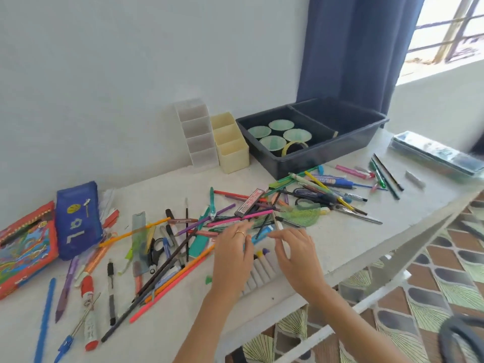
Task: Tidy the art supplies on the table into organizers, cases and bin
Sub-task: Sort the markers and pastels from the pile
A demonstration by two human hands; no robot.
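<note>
Pens, pencils, markers and scissors lie scattered in a pile (235, 218) across the white table (340, 239). My left hand (231, 255), a ring on one finger, lies with fairly straight fingers over the middle of the pile. Beside it, my right hand (297, 255) pinches a thin white pen (275, 218) between thumb and fingers. A row of white crayons (260, 271) lies partly hidden under both hands. Against the wall stand a clear stepped organizer (196, 132) and a cream organizer (230, 142). To their right is a dark bin (322, 155).
The bin holds several green cups (272, 141) and a tape roll (293, 148). A blue pencil case (78, 218) and a red patterned case (23, 247) lie at the left. A flat clear case (434, 153) lies far right. The table's edge runs diagonally right of my hands.
</note>
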